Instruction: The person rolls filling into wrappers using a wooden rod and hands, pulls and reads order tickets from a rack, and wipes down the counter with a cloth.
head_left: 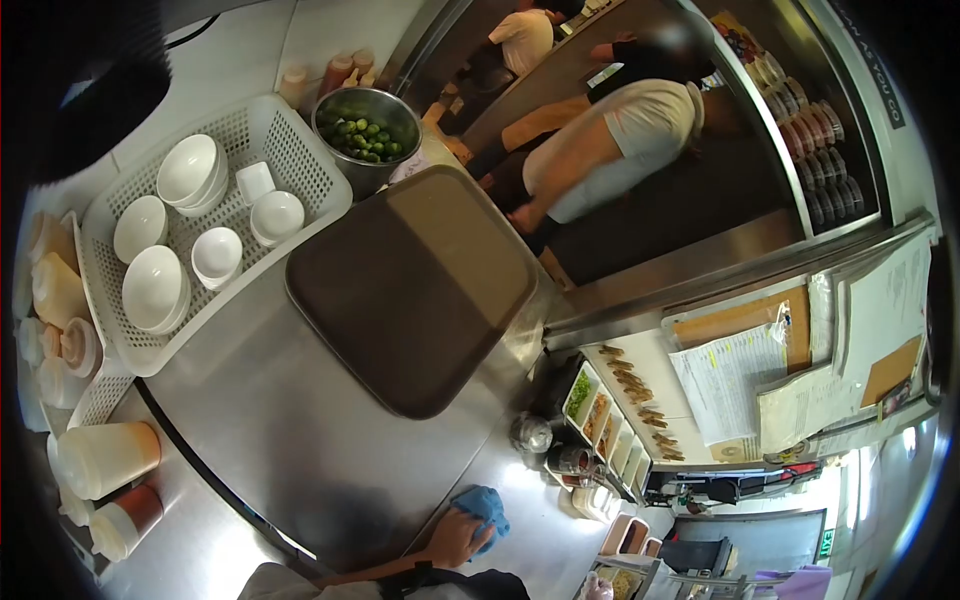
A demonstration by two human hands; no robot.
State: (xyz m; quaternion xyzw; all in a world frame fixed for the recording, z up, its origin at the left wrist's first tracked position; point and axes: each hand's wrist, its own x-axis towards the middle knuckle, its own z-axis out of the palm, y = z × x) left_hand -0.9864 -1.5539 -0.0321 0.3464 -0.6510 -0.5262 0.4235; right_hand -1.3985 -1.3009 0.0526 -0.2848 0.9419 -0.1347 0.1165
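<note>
My left hand is closed around a crumpled blue cloth and presses it on the stainless-steel counter close to my body. The forearm comes in from the bottom left across my dark clothing. My right hand is out of view. Beyond the cloth lies a large brown tray, flat on the steel, part of it in brighter light. A clear glass jar stands to the right of the tray, near the cloth.
A white perforated basket holds several white bowls. Limes fill a metal pot. Sauce bottles line the left side. Garnish containers stand right. Other people work behind an opening; papers hang alongside.
</note>
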